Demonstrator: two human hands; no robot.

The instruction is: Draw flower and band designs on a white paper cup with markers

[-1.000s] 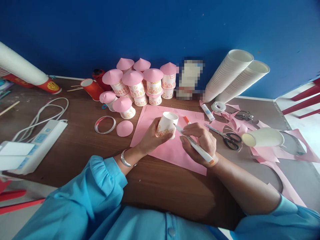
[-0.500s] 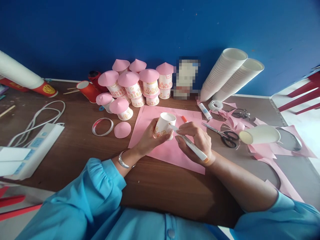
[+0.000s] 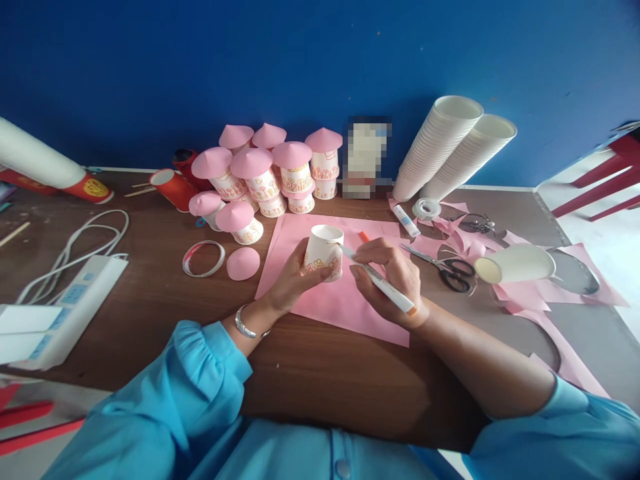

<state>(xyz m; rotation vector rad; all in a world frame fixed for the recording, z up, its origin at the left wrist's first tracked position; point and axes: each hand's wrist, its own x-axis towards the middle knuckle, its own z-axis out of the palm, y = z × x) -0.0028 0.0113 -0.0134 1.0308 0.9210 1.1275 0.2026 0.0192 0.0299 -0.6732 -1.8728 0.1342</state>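
My left hand grips a small white paper cup with orange drawings round its lower part, held upside-up above a pink paper sheet. My right hand is closed on a white marker pen, and the pen's tip touches the cup's right side near the rim. An orange pen cap lies on the pink sheet just behind my right hand. Both forearms rest over the brown table.
Decorated cups with pink cone lids are piled at the back. Two stacks of white cups lean on the blue wall. Scissors, a lying cup, pink scraps, tape, a glue stick, a pink cone, a ring and a power strip surround me.
The view has shifted slightly; my hands with cup and pen sit a little further left and lower. The pen tip stays against the cup's side.
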